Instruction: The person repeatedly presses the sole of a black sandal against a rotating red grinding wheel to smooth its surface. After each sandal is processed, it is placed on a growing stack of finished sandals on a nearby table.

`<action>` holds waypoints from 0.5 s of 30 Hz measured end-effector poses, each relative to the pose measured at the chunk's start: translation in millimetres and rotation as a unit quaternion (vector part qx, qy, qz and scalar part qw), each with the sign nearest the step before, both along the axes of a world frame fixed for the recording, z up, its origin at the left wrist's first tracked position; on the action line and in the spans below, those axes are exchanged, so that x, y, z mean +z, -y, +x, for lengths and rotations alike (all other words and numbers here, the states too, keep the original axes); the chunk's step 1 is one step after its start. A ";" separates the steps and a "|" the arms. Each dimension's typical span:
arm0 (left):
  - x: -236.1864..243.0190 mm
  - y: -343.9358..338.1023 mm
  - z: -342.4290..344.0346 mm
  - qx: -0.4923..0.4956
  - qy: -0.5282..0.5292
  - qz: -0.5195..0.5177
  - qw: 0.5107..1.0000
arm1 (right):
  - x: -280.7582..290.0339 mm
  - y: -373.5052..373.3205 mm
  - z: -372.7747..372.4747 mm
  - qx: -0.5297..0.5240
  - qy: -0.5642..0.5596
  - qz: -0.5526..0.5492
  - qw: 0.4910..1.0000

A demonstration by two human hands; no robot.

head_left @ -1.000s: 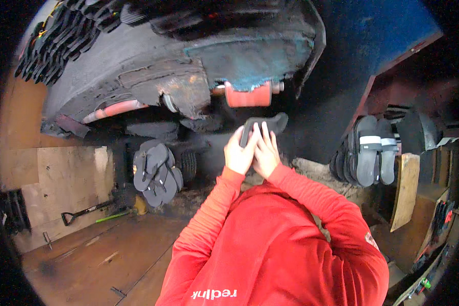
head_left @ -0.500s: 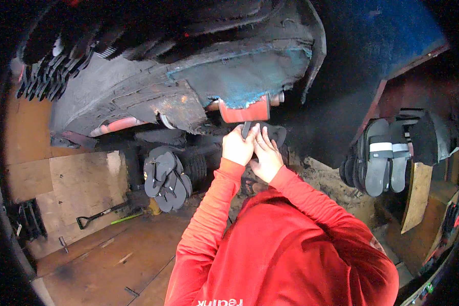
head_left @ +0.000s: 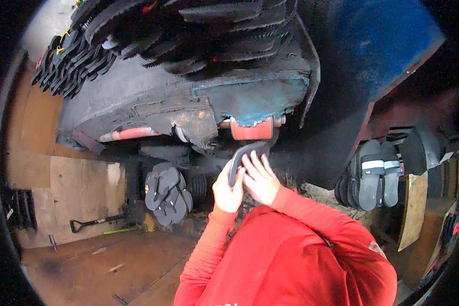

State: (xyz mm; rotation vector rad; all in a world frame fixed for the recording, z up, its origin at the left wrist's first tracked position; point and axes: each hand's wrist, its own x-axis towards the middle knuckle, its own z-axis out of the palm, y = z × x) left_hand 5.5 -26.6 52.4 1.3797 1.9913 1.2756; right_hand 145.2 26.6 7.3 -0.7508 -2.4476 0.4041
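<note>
Both my hands are on a dark grey sandal sole (head_left: 243,152), which is tilted and seen partly edge-on. My left hand (head_left: 227,189) grips its near-left side, with the thumb against it. My right hand (head_left: 261,179) presses its fingers along the sole's right face. Just beyond the sole sits a red curved band on a roller (head_left: 252,131), partly covered by a ragged blue-grey flap (head_left: 255,99). A small gap seems to lie between sole and band.
Dark soles (head_left: 214,35) are piled on the bench above, with more stacked sandals (head_left: 74,64) at its left. Grey flip-flops (head_left: 167,191) hang lower left. Grey slides (head_left: 371,178) are at the right, below a blue panel (head_left: 398,41). A black-handled tool (head_left: 94,223) lies lower left.
The sole has come back from the red band toward me and turned, so more of it shows. My hands moved nearer my body. The view has shifted, showing more of the piled soles.
</note>
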 end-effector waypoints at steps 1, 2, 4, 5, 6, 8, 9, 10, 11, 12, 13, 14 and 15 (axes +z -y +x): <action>-0.8 12.9 -8.1 -0.011 -0.043 0.009 0.999 | 28.7 1.7 5.1 0.038 -0.006 -0.036 0.999; -1.4 27.8 -14.8 -0.019 -0.071 -0.011 0.997 | 60.8 -2.2 13.9 0.073 -0.074 0.044 0.994; -2.8 58.0 -24.4 -0.051 -0.087 -0.022 0.995 | 125.2 -28.1 32.8 0.055 0.020 0.059 0.997; -3.6 70.2 -27.4 -0.057 -0.099 -0.036 0.993 | 152.0 -50.8 40.3 0.037 0.132 0.047 0.989; -4.4 80.3 -28.7 -0.051 -0.091 -0.056 0.993 | 171.4 -75.9 37.1 -0.041 0.028 0.139 0.989; -5.3 93.1 -28.9 -0.047 -0.070 -0.070 0.994 | 191.4 -126.1 28.0 -0.128 -0.091 0.269 0.950; -5.6 96.9 -27.0 -0.054 -0.055 -0.071 0.995 | 194.8 -144.5 23.0 -0.152 -0.043 0.272 0.949; -5.7 98.5 -25.1 -0.043 -0.025 -0.091 0.995 | 192.9 -152.2 21.9 -0.148 -0.045 0.263 0.952; -5.8 98.5 -22.4 -0.043 -0.011 -0.082 0.996 | 191.2 -159.6 20.8 -0.153 -0.023 0.237 0.959; -5.7 97.9 -20.3 -0.043 -0.006 -0.079 0.996 | 190.5 -164.3 21.3 -0.153 -0.012 0.221 0.963; -5.3 97.1 -18.3 -0.026 -0.003 -0.076 0.997 | 190.7 -165.5 23.0 -0.179 -0.058 0.220 0.957; -5.5 96.2 -16.9 -0.022 0.021 -0.063 0.998 | 192.1 -163.0 27.6 -0.196 -0.113 0.225 0.948; -5.2 96.2 -16.2 -0.030 0.039 -0.064 0.997 | 196.1 -161.5 31.9 -0.207 -0.198 0.257 0.923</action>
